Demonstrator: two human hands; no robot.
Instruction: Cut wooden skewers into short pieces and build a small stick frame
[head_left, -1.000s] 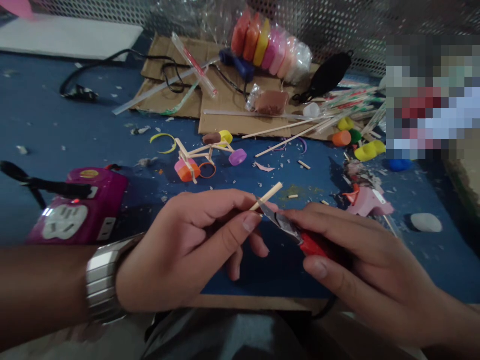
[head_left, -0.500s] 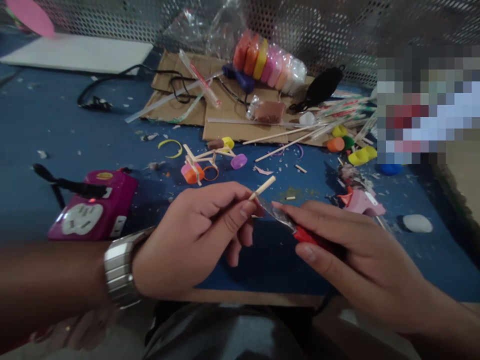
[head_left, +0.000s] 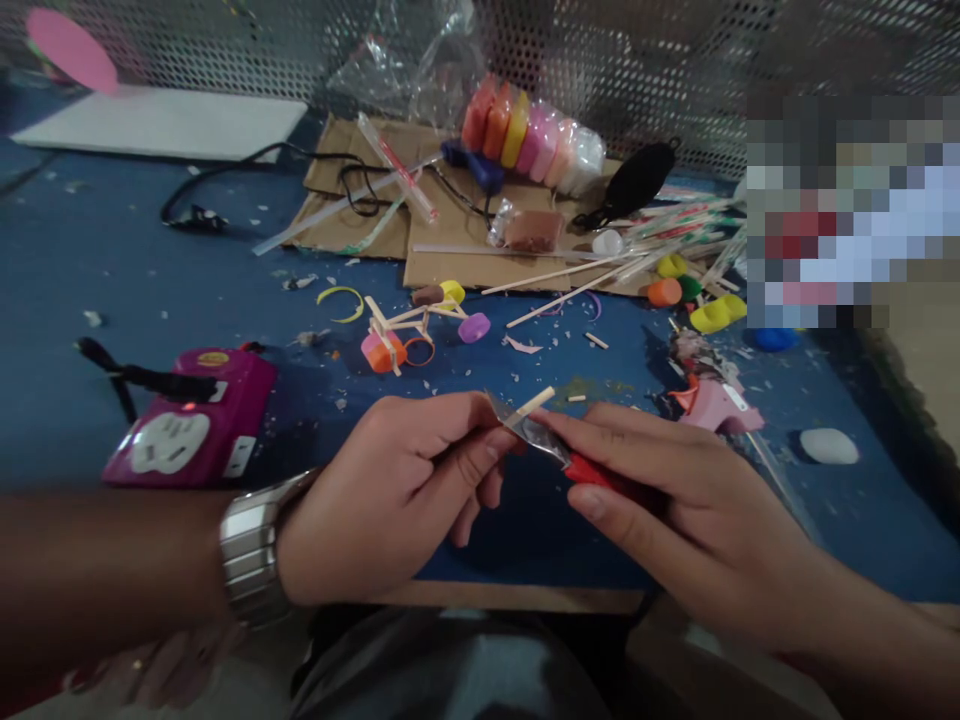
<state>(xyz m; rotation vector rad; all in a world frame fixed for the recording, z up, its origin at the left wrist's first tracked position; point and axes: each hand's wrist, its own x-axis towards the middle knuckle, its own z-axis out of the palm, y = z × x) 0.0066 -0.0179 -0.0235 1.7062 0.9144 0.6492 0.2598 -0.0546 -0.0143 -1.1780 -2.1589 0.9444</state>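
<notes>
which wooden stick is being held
The short wooden stick pinched in the left hand, crossed by the knife blade; the other sticks lie untouched beyond.

Knife [head_left: 553,444] now reaches further across the stick [head_left: 535,402], lol
Right-hand grip [head_left: 667,480] sits closer to the left-hand grip [head_left: 390,490] than a second ago, with the tip poking past the wood.

I have my left forearm [head_left: 112,570] at the lower left of the frame, and its hand [head_left: 405,500] pinches with thumb and forefinger near the centre. My right hand [head_left: 675,490], right of centre, is gripping, thumb pointing leftward.
</notes>
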